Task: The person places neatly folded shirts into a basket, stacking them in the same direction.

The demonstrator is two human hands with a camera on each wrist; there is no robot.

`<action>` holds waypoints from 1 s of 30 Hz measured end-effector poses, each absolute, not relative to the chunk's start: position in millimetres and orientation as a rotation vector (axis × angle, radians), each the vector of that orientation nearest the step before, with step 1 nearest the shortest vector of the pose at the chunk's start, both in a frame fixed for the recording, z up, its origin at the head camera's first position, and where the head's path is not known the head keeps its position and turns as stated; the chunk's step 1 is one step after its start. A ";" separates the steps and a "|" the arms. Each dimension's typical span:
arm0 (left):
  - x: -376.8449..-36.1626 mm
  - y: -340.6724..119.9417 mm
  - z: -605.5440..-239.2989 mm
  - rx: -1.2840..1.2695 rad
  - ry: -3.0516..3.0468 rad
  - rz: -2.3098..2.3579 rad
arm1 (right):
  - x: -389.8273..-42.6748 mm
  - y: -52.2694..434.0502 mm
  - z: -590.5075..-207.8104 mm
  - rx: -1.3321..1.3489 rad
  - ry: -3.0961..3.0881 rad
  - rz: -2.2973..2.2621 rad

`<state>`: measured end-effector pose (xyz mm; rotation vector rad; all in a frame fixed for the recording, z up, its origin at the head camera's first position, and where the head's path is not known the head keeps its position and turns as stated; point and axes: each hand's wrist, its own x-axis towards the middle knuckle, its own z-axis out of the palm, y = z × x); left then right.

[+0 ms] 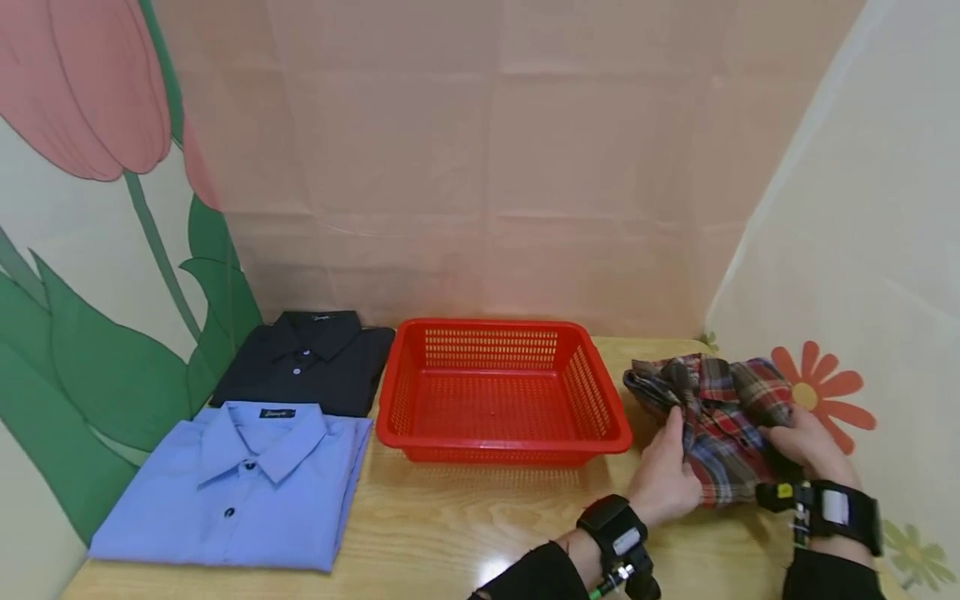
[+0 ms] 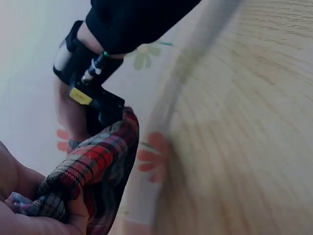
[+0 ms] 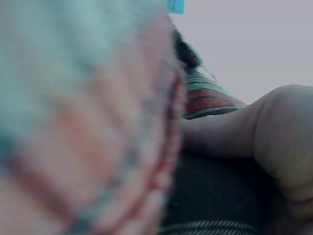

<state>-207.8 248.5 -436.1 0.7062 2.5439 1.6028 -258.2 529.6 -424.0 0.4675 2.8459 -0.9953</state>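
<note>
Right of the red basket [image 1: 495,446], the left grip [image 1: 666,477] and right grip [image 1: 812,446] are both closed, pinching the plaid shirt [image 1: 722,421].

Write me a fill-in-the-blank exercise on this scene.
The basket is coloured ____.
In the head view, the left hand and right hand hold the plaid shirt to the basket's ____.
The folded shirt in front of the black shirt is coloured ____.

Missing words: red; right; blue.
</note>
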 end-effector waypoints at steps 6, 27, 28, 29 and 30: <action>-206.2 245.3 -416.3 0.595 2.539 1.689 | -254.9 524.1 -417.2 0.431 2.954 -1.203; -244.4 210.5 -376.0 -0.085 1.632 2.442 | -263.7 455.3 -390.2 0.499 3.163 -1.473; -245.9 209.1 -375.7 -0.091 1.609 2.461 | -264.1 453.2 -389.9 0.480 3.163 -1.482; -247.7 207.8 -375.6 -0.095 1.591 2.479 | -263.9 451.3 -389.4 0.460 3.163 -1.492; -249.1 206.2 -374.9 -0.097 1.573 2.491 | -263.7 449.6 -388.7 0.442 3.156 -1.511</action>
